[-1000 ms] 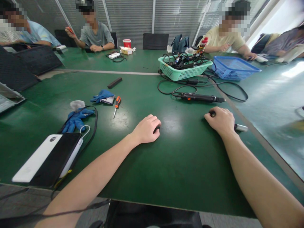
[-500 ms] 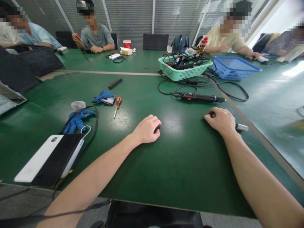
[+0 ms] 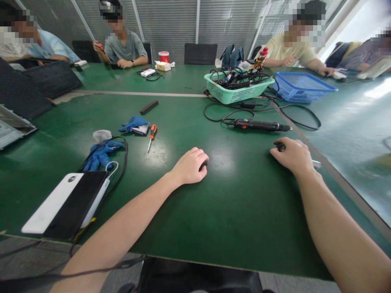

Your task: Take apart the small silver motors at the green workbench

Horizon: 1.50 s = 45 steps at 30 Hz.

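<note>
My left hand rests on the green table with its fingers curled round a small black object, mostly hidden in the grip. Over to the right, my right hand is closed on a dark object, whose rounded end shows between thumb and forefinger. A silver cylindrical piece sticks out behind that hand; I cannot tell whether it joins the dark object. Beyond my right hand lies a black electric screwdriver with its cable. An orange-handled screwdriver lies beyond my left hand.
Blue gloves and a white-and-black device with cables lie at left. Further back are a dark bar, a green basket full of cables and tools, and a blue basket. Several people sit around the table.
My right hand has shifted slightly right with the dark object, covering more of the silver piece. My left hand holds its place.
</note>
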Each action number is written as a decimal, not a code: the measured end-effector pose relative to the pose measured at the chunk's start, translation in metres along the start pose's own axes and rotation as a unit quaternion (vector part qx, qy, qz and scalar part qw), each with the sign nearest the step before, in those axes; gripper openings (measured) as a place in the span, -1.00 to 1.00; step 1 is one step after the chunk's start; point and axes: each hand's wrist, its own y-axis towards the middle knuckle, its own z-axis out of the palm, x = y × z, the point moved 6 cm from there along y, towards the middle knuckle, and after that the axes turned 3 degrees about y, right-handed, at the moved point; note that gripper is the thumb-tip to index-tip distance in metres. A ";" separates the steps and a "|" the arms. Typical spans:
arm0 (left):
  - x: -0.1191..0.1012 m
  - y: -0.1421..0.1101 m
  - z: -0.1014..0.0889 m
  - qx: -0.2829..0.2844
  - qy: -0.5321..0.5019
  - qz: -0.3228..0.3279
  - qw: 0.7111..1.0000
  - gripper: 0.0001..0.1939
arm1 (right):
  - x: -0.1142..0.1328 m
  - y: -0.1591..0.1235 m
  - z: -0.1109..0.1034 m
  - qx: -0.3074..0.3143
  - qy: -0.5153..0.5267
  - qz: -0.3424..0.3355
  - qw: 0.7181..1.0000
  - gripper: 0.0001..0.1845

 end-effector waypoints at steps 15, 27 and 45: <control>0.000 -0.002 0.002 0.001 0.009 0.002 1.000 -0.86 | -0.047 -0.023 -0.004 0.053 -0.075 0.198 0.976 -0.02; 0.003 -0.001 0.000 -0.018 0.010 -0.031 0.999 -0.86 | 0.131 -0.043 0.009 0.027 0.042 -0.109 0.993 -0.49; -0.002 0.002 0.002 -0.012 0.003 -0.001 1.000 -0.76 | 0.181 -0.082 -0.023 0.177 0.134 -0.307 0.926 -0.63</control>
